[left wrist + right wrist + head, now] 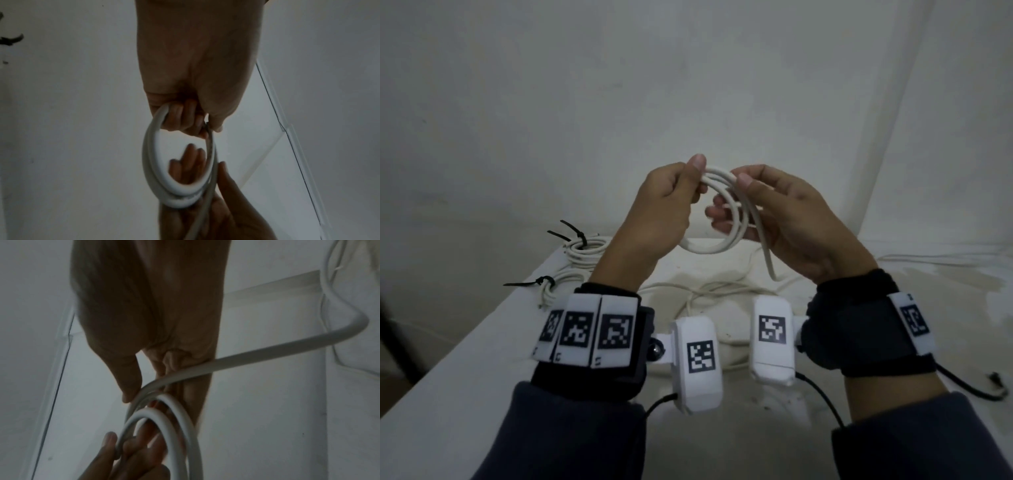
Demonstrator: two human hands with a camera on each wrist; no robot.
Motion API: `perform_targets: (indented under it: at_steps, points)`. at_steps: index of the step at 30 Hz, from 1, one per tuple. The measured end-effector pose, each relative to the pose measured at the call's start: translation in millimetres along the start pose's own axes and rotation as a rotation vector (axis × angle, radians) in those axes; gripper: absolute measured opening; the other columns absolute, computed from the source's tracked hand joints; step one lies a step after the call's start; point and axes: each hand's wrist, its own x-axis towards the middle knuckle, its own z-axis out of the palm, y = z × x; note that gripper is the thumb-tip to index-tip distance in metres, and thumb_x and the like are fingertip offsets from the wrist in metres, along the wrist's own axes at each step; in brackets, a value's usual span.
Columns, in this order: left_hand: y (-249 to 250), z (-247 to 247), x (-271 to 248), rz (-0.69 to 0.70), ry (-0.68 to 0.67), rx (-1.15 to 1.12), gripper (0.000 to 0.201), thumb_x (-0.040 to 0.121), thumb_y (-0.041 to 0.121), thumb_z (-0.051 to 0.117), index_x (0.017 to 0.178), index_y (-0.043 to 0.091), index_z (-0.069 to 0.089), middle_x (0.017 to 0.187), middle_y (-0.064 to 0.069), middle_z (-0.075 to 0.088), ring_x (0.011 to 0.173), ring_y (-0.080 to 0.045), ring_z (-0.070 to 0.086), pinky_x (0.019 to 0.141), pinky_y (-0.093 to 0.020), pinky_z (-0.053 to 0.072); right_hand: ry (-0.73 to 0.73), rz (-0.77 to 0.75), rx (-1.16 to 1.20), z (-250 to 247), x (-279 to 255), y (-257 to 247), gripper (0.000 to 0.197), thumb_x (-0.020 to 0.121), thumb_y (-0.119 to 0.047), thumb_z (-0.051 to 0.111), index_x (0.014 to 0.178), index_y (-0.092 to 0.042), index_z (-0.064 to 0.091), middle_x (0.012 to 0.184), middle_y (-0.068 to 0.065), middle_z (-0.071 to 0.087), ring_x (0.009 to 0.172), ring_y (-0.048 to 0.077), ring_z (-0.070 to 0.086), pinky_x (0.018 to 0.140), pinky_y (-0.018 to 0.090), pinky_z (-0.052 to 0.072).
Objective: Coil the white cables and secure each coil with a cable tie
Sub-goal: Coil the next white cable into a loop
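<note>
I hold a white cable coil (709, 247) of a few loops in the air above the table. My left hand (695, 181) grips the loops at their top left between thumb and curled fingers. My right hand (730, 198) pinches the loops on the right side, thumb on top and fingers through the ring. The cable's free tail (769, 263) drops from the right hand to the table. The left wrist view shows the coil (148, 162) held by the left hand (186, 125), with the right hand (228, 204) below. The right wrist view shows the right hand (141, 386), the coil (179, 426) and the tail (267, 350).
Two finished white coils lie at the table's back left, one (587, 246) and another (549, 286), each bound with a black cable tie. Loose white cables (722, 289) sprawl on the white table (482, 359) under my hands. A white wall stands close behind.
</note>
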Motion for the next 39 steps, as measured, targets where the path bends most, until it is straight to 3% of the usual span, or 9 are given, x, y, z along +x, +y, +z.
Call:
perform_targets:
  at_steps: [5, 9, 14, 18, 22, 29, 33, 36, 39]
  points:
    - [-0.1, 11.1, -3.6, -0.026, 0.002, -0.16, 0.039, 0.103, 0.033, 0.034, 0.069, 0.017, 0.046, 0.047, 0.015, 0.039, 0.043, -0.001, 0.031, 0.046, -0.016, 0.029, -0.095, 0.09, -0.077, -2.0, -0.1, 0.2, 0.045, 0.102, -0.033, 0.034, 0.086, -0.003, 0.063, 0.063, 0.006, 0.062, 0.064, 0.021, 0.065, 0.076, 0.034, 0.058]
    - [-0.3, 16.8, -4.5, -0.068, -0.069, -0.306, 0.036, 0.103, 0.029, 0.032, 0.075, 0.014, 0.049, 0.054, 0.011, 0.041, 0.048, -0.004, 0.034, 0.052, -0.02, 0.033, -0.074, 0.029, -0.017, -4.5, 3.4, -1.4, 0.038, 0.1, -0.031, 0.038, 0.078, -0.006, 0.057, 0.045, -0.009, 0.033, 0.04, 0.007, 0.031, 0.058, 0.024, 0.046]
    - [0.0, 1.2, -6.8, -0.141, -0.242, -0.324, 0.027, 0.102, 0.02, 0.035, 0.1, 0.009, 0.06, 0.069, 0.0, 0.052, 0.059, -0.01, 0.048, 0.067, -0.025, 0.052, -0.083, 0.027, -0.07, -7.1, 2.1, 0.7, 0.033, 0.086, -0.034, 0.05, 0.072, -0.004, 0.056, 0.041, -0.01, 0.031, 0.038, 0.005, 0.028, 0.05, 0.02, 0.039]
    - [2.2, -7.4, -6.1, -0.12, -0.27, -0.425, 0.023, 0.098, 0.015, 0.041, 0.102, 0.008, 0.063, 0.06, 0.006, 0.05, 0.053, -0.007, 0.039, 0.063, -0.023, 0.046, -0.126, 0.003, -0.091, -7.3, 1.4, 0.4, 0.033, 0.083, -0.035, 0.051, 0.071, -0.005, 0.057, 0.041, -0.007, 0.038, 0.04, 0.007, 0.033, 0.056, 0.022, 0.043]
    - [1.4, 1.4, -4.2, -0.11, -0.163, -0.592, 0.023, 0.097, 0.016, 0.043, 0.096, 0.005, 0.064, 0.054, 0.009, 0.048, 0.051, -0.005, 0.033, 0.062, -0.021, 0.038, -0.134, -0.012, -0.151, -7.3, -2.1, -5.1, 0.033, 0.085, -0.04, 0.051, 0.07, -0.011, 0.058, 0.059, 0.002, 0.058, 0.053, 0.014, 0.056, 0.071, 0.031, 0.053]
    - [0.0, 29.5, -6.2, -0.18, -0.096, -0.714, 0.022, 0.1, 0.02, 0.041, 0.097, 0.008, 0.059, 0.057, 0.005, 0.048, 0.054, -0.007, 0.038, 0.062, -0.022, 0.041, 0.0, 0.021, -0.017, -9.9, 1.1, -5.2, 0.042, 0.1, -0.035, 0.043, 0.063, -0.016, 0.044, 0.048, -0.009, 0.029, 0.04, 0.007, 0.024, 0.042, 0.018, 0.031]
    - [-2.5, 33.8, -9.5, -0.39, -0.079, -0.452, 0.052, 0.094, 0.058, 0.033, 0.107, 0.016, 0.063, 0.086, -0.002, 0.063, 0.079, -0.014, 0.059, 0.076, -0.031, 0.052, 0.117, -0.019, 0.124, -9.5, 3.3, 0.6, 0.042, 0.1, -0.032, 0.044, 0.061, -0.015, 0.042, 0.046, -0.009, 0.028, 0.037, 0.005, 0.023, 0.038, 0.018, 0.026]
    - [-11.3, 38.9, -11.5, -0.663, -0.159, -0.255, 0.081, 0.087, 0.074, 0.017, 0.104, 0.009, 0.062, 0.088, -0.012, 0.067, 0.078, -0.022, 0.063, 0.067, -0.031, 0.053, 0.156, -0.091, 0.319, -8.3, 5.9, 1.7, 0.042, 0.1, -0.032, 0.043, 0.061, -0.016, 0.042, 0.045, -0.009, 0.025, 0.036, 0.004, 0.021, 0.038, 0.018, 0.025]
    - [-19.7, 44.6, -16.6, -0.828, -0.393, -0.106, 0.083, 0.091, 0.069, 0.022, 0.104, 0.0, 0.066, 0.087, -0.016, 0.072, 0.071, -0.02, 0.067, 0.055, -0.022, 0.053, 0.169, -0.145, 0.473, -7.4, 6.2, 1.2, 0.045, 0.1, -0.033, 0.042, 0.059, -0.016, 0.044, 0.043, -0.01, 0.025, 0.035, 0.004, 0.021, 0.037, 0.017, 0.027]
